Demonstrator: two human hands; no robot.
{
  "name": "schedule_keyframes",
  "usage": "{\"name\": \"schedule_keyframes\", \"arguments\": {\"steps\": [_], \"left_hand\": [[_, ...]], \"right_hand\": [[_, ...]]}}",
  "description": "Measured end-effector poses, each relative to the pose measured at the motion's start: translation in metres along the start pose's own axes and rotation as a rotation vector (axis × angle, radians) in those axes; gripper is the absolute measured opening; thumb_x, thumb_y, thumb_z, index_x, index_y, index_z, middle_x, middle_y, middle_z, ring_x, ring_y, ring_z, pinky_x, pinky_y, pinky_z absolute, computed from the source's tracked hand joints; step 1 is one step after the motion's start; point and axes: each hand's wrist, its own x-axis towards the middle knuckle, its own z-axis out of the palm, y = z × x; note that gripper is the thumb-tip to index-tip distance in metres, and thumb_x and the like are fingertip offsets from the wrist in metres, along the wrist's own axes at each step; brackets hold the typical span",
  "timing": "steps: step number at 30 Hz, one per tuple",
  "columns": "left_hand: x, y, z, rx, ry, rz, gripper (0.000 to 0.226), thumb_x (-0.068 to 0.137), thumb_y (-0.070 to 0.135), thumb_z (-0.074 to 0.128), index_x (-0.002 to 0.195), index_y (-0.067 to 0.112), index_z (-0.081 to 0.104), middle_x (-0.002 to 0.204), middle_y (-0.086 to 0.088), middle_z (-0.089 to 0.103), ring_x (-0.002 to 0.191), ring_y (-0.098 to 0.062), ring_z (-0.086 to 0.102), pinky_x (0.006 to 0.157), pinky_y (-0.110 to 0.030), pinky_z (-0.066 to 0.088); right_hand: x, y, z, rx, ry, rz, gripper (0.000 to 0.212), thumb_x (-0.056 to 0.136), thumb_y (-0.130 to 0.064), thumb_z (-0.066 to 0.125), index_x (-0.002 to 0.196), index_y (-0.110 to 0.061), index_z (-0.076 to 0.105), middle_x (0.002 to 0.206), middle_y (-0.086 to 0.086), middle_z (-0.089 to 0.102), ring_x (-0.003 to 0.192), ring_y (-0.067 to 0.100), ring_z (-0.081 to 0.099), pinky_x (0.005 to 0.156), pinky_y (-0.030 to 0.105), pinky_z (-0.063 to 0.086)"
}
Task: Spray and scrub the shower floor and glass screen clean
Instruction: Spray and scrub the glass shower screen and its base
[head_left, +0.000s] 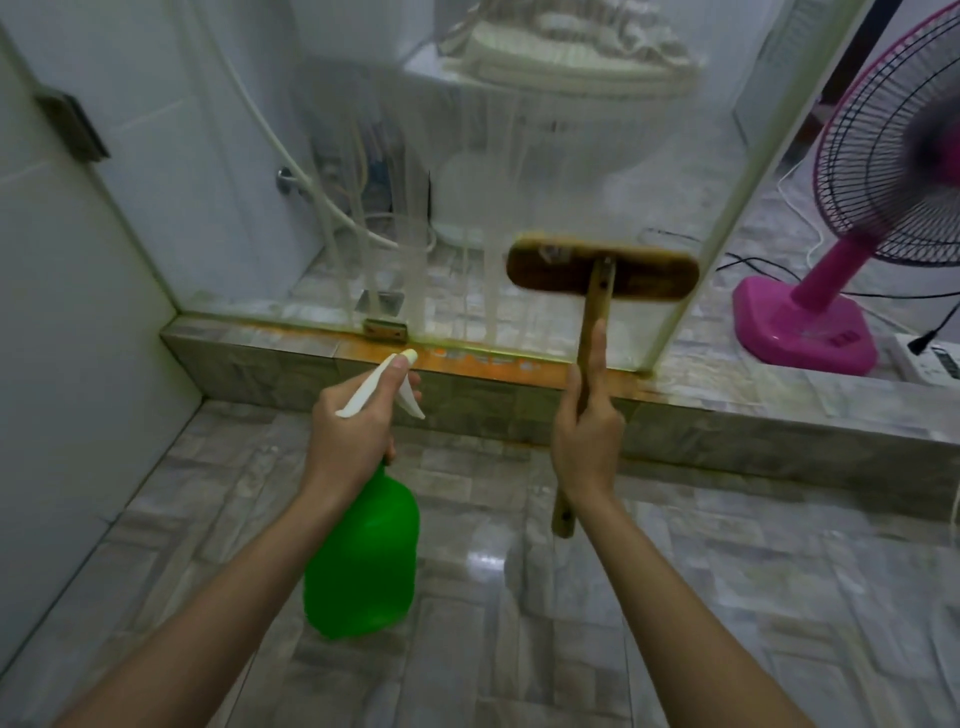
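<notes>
My left hand grips the white trigger head of a green spray bottle, whose nozzle points at the base of the glass screen. My right hand holds the wooden handle of a scrub brush, index finger stretched along the handle. The brush's flat wooden head lies against the lower right part of the glass. White foamy streaks run down the glass. The grey tiled shower floor is wet and shiny beneath both arms.
A tiled kerb with an orange rust stain carries the glass. A metal hinge bracket sits at its base. A pink standing fan and a white power strip stand outside on the right. White wall on the left.
</notes>
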Motion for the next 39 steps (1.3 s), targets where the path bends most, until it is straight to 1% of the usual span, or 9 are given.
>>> {"name": "schedule_keyframes", "arguments": {"steps": [3,9,15,20,23,28,31,35,39], "left_hand": [[0.006,-0.004,-0.007,-0.014,0.027,-0.003,0.038,0.100,0.044,0.059,0.075,0.021,0.076,0.076,-0.009,0.075,0.033,-0.013,0.045,0.045,-0.027,0.040],[0.013,0.011,-0.024,0.005,0.053,0.066,0.041,0.102,0.045,0.055,0.071,0.027,0.076,0.083,-0.031,0.070,0.033,-0.014,0.045,0.041,-0.023,0.039],[0.021,0.017,-0.055,-0.056,0.126,0.066,0.041,0.100,0.050,0.055,0.068,0.038,0.078,0.094,-0.038,0.068,0.033,-0.016,0.044,0.042,-0.022,0.038],[0.019,0.013,-0.081,-0.061,0.148,0.055,0.038,0.095,0.056,0.053,0.068,0.043,0.076,0.094,-0.037,0.068,0.033,-0.018,0.044,0.054,-0.031,0.042],[0.021,0.007,-0.099,-0.044,0.183,0.026,0.041,0.100,0.049,0.054,0.067,0.042,0.076,0.092,-0.037,0.068,0.035,-0.017,0.044,0.054,-0.030,0.041],[0.023,-0.003,-0.121,-0.064,0.225,-0.008,0.042,0.102,0.045,0.055,0.065,0.050,0.075,0.091,-0.028,0.073,0.034,-0.013,0.044,0.056,-0.032,0.042],[0.028,-0.010,-0.136,-0.091,0.274,-0.022,0.042,0.102,0.043,0.055,0.065,0.050,0.075,0.092,-0.009,0.078,0.033,-0.012,0.043,0.047,-0.026,0.040],[0.034,-0.017,-0.154,-0.110,0.337,-0.023,0.041,0.101,0.045,0.056,0.066,0.050,0.076,0.087,-0.020,0.075,0.035,-0.016,0.042,0.057,-0.035,0.043],[0.038,-0.016,-0.161,-0.117,0.359,-0.017,0.042,0.101,0.046,0.055,0.064,0.052,0.074,0.084,-0.015,0.076,0.035,-0.016,0.044,0.058,-0.038,0.045]], "right_hand": [[0.008,0.005,0.001,-0.072,-0.003,-0.099,0.051,0.105,-0.023,0.037,0.153,-0.027,0.019,0.049,-0.005,0.035,0.038,0.013,0.029,0.040,0.017,0.025],[-0.029,0.006,0.010,-0.335,-0.287,-0.110,0.066,0.102,-0.030,0.035,0.148,-0.051,-0.008,0.051,-0.001,0.043,0.039,0.014,0.037,0.039,0.030,0.032],[0.018,-0.059,0.056,-0.568,-0.281,-0.365,0.076,0.096,-0.010,0.054,0.153,-0.032,0.009,0.050,0.000,0.043,0.033,0.017,0.036,0.033,0.027,0.031],[-0.011,-0.010,0.004,-0.749,-0.453,-0.239,0.091,0.094,-0.010,0.047,0.146,-0.052,-0.016,0.067,0.009,0.061,0.049,0.031,0.057,0.043,0.034,0.041],[-0.002,-0.025,0.012,-0.728,-0.431,-0.252,0.091,0.096,-0.010,0.049,0.145,-0.051,-0.017,0.064,0.010,0.058,0.044,0.030,0.054,0.040,0.038,0.047],[0.053,-0.123,0.122,-0.644,-0.402,-0.576,0.081,0.096,-0.011,0.051,0.152,-0.041,0.001,0.060,0.007,0.056,0.040,0.028,0.050,0.035,0.031,0.034],[0.047,-0.121,0.118,-0.649,-0.412,-0.561,0.079,0.097,-0.013,0.053,0.152,-0.040,0.004,0.056,0.005,0.051,0.035,0.024,0.045,0.031,0.033,0.040],[0.018,-0.076,0.066,-0.705,-0.515,-0.447,0.093,0.092,-0.007,0.062,0.151,-0.041,-0.001,0.055,-0.002,0.046,0.034,0.017,0.040,0.029,0.030,0.032],[0.047,-0.149,0.141,-0.604,-0.500,-0.584,0.075,0.100,-0.013,0.046,0.152,-0.043,0.002,0.070,0.001,0.052,0.046,0.021,0.044,0.037,0.030,0.032]]}}
